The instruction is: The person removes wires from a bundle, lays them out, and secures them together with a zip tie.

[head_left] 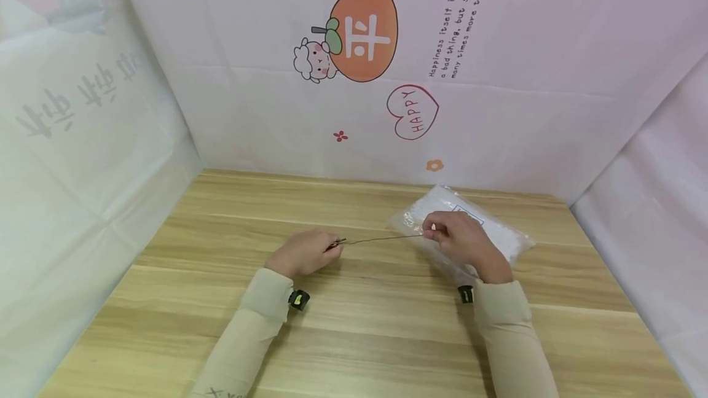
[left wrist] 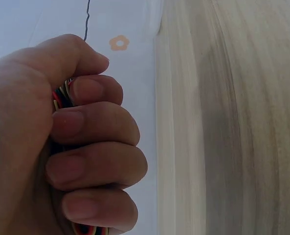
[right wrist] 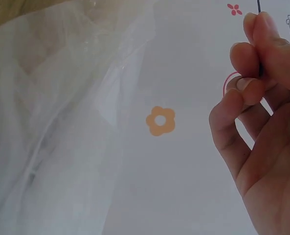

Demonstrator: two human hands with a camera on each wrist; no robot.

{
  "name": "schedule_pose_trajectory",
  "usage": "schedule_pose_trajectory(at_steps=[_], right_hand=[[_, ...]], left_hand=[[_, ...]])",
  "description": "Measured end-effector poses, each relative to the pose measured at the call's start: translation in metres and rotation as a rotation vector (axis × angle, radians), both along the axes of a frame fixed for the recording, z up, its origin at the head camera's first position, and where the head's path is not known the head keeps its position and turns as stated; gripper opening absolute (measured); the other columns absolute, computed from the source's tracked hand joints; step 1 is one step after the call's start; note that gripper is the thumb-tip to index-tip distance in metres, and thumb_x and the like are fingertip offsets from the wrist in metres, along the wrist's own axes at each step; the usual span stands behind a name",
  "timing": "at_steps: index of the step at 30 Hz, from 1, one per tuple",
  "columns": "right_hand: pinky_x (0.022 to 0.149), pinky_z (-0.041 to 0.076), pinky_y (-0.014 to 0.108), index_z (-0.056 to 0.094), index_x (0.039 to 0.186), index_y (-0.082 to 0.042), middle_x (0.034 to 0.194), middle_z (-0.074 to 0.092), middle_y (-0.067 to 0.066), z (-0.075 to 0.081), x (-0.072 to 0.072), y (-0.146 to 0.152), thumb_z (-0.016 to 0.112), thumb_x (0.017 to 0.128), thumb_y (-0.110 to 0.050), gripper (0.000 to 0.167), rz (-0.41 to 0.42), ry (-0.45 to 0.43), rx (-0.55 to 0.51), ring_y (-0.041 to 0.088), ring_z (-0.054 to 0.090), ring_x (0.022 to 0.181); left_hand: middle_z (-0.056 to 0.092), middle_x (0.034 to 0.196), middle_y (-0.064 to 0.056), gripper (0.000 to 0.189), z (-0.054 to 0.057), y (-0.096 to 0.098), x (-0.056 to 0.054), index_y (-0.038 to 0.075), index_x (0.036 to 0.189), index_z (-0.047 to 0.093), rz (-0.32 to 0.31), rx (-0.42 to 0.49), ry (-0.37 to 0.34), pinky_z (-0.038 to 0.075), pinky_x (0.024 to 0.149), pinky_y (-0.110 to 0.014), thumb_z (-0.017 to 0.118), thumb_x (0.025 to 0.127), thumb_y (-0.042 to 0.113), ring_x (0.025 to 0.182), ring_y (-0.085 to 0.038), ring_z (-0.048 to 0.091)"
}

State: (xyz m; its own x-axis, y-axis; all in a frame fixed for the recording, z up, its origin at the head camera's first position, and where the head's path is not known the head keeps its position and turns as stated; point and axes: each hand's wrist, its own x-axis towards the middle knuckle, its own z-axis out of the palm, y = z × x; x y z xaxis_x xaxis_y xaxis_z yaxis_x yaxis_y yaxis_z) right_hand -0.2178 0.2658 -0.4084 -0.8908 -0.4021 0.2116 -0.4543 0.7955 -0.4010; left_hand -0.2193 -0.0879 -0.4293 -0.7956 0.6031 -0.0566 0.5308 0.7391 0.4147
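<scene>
My left hand (head_left: 305,253) grips a small bundle of thin red, black and yellow wires (left wrist: 61,96), its fingers curled round them in the left wrist view. Most of the bundle is hidden inside the fist, with a few loops showing below the little finger. From the top of that fist a thin dark strand (head_left: 381,239), slightly wavy near the left hand, runs nearly straight across to the right. Thumb and forefinger of my right hand (head_left: 460,239) pinch its other end. In the right wrist view the remaining fingers are loosely bent.
A clear plastic bag (head_left: 431,206) with white contents and a printed label lies on the wooden table (head_left: 354,336), behind and partly under the right hand. White printed cloth (head_left: 249,109) hangs along the table's back edge and both sides.
</scene>
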Motion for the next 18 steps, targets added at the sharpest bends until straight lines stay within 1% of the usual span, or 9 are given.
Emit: schedule_pose_trajectory(at_steps=[5, 11, 13, 15, 16, 18], right_hand=[[0.063, 0.036, 0.029, 0.067, 0.083, -0.019, 0.065, 0.047, -0.011, -0.002, -0.002, 0.007, 0.076, 0.094, -0.006, 0.019, -0.005, 0.013, -0.010, 0.009, 0.043, 0.064], [0.064, 0.037, 0.029, 0.066, 0.083, -0.023, 0.066, 0.048, -0.011, -0.006, -0.005, 0.020, 0.077, 0.093, -0.006, 0.022, -0.016, 0.052, -0.020, 0.008, 0.044, 0.063], [0.065, 0.038, 0.029, 0.067, 0.083, -0.022, 0.066, 0.048, -0.011, -0.007, -0.006, 0.023, 0.077, 0.093, -0.006, 0.022, -0.019, 0.055, -0.027, 0.008, 0.044, 0.063], [0.065, 0.038, 0.029, 0.069, 0.085, -0.021, 0.066, 0.049, -0.010, -0.008, -0.007, 0.026, 0.076, 0.094, -0.006, 0.019, -0.022, 0.048, -0.028, 0.008, 0.044, 0.063], [0.065, 0.038, 0.029, 0.069, 0.085, -0.021, 0.066, 0.049, -0.010, -0.008, -0.007, 0.028, 0.076, 0.095, -0.007, 0.018, -0.021, 0.046, -0.029, 0.008, 0.044, 0.063], [0.064, 0.038, 0.028, 0.071, 0.087, -0.020, 0.066, 0.049, -0.010, -0.008, -0.007, 0.030, 0.076, 0.095, -0.008, 0.015, -0.024, 0.042, -0.031, 0.008, 0.044, 0.063]], left_hand=[[0.039, 0.068, 0.004, 0.035, 0.000, -0.006, -0.001, 0.019, 0.073, 0.044, 0.023, 0.011, -0.025, 0.034, 0.061, -0.027, 0.048, 0.108, 0.024, 0.060, -0.011, 0.036], [0.041, 0.069, 0.005, 0.037, 0.004, -0.009, -0.002, 0.019, 0.076, 0.047, 0.028, 0.025, -0.047, 0.038, 0.065, -0.029, 0.047, 0.111, 0.027, 0.063, -0.010, 0.041], [0.042, 0.070, 0.005, 0.037, 0.004, -0.009, -0.002, 0.018, 0.076, 0.048, 0.031, 0.025, -0.055, 0.040, 0.066, -0.030, 0.047, 0.112, 0.028, 0.064, -0.011, 0.043], [0.045, 0.071, 0.003, 0.038, 0.005, -0.010, -0.002, 0.016, 0.078, 0.052, 0.036, 0.023, -0.069, 0.042, 0.068, -0.032, 0.046, 0.113, 0.030, 0.067, -0.012, 0.046], [0.049, 0.074, 0.002, 0.038, 0.005, -0.010, -0.002, 0.015, 0.081, 0.055, 0.036, 0.024, -0.076, 0.044, 0.071, -0.033, 0.046, 0.114, 0.031, 0.070, -0.013, 0.049], [0.060, 0.085, 0.000, 0.037, 0.005, -0.011, -0.002, 0.012, 0.094, 0.066, 0.040, 0.033, -0.093, 0.051, 0.080, -0.037, 0.045, 0.114, 0.035, 0.082, -0.016, 0.059]])
